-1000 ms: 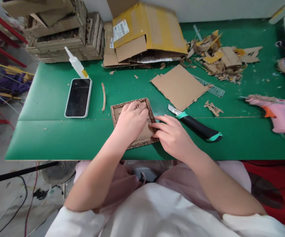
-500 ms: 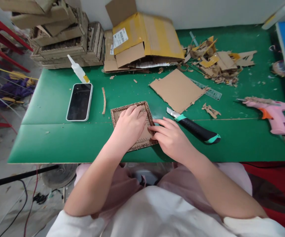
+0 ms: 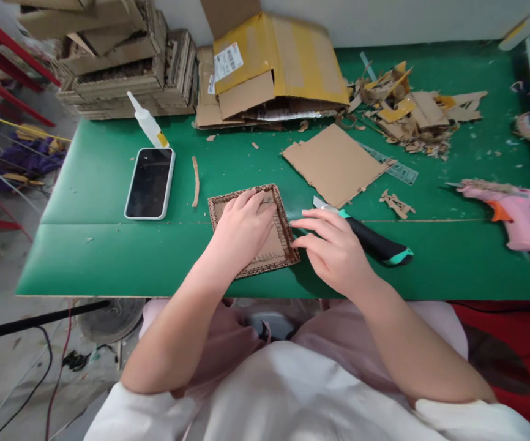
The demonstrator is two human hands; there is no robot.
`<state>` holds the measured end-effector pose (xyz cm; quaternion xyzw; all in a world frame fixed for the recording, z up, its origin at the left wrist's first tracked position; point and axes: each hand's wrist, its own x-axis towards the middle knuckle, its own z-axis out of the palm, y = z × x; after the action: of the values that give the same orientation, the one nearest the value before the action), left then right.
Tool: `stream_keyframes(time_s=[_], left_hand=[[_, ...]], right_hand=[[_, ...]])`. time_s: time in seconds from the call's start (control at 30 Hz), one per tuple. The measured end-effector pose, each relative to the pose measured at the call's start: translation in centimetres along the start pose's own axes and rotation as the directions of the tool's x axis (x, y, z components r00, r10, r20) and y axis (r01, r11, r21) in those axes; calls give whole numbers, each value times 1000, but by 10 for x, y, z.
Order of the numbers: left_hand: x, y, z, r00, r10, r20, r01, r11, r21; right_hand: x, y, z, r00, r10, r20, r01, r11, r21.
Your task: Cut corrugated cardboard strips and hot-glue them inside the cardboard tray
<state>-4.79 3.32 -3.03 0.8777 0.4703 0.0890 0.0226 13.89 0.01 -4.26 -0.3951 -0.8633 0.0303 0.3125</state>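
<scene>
A shallow square cardboard tray (image 3: 287, 236) with a raised corrugated rim lies near the table's front edge. Across its left part rests my left hand (image 3: 245, 225), palm down, its bent fingertips inside by the far rim; what lies beneath them is hidden. My right hand (image 3: 332, 248) is just off the tray's right rim with its fingers spread and nothing in them. Partly behind that hand lies a black and teal utility knife (image 3: 377, 240), its blade toward the tray. Beyond them is a flat cardboard square (image 3: 336, 164).
A phone (image 3: 150, 184) and a white glue bottle (image 3: 148, 125) are at the left. Stacked cardboard (image 3: 118, 79) and a yellow-taped box (image 3: 292, 61) stand at the back. Cardboard scraps (image 3: 416, 113) lie back right, a pink glue gun (image 3: 515, 211) at the right.
My right hand has moved right, away from the tray's rim, and now covers part of the knife's blade end. My left hand stays on the tray. The view has shifted slightly.
</scene>
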Motion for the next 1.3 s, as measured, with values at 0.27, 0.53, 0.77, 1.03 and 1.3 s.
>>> stream_keyframes(time_s=[0.27, 0.53, 0.77, 1.03, 1.3], left_hand=[[0, 0, 0, 1000, 2, -5, -2, 1000, 3], [0, 0, 2, 1000, 1, -23, -1, 1000, -5], [0, 0, 0, 1000, 6, -8, -6, 1000, 6], [-3, 2, 1, 999, 34, 24, -35, 999, 30], [1, -8, -5, 998, 25, -52, -27, 999, -47]], right_hand=[[-2, -8, 9, 995, -23, 102, 31, 997, -76], [-2, -8, 8, 992, -9, 124, 15, 999, -47], [-2, -9, 9, 993, -20, 114, 27, 998, -59], [-3, -10, 12, 992, -63, 111, 74, 992, -97], [-1, -10, 12, 995, -70, 68, 75, 994, -73]])
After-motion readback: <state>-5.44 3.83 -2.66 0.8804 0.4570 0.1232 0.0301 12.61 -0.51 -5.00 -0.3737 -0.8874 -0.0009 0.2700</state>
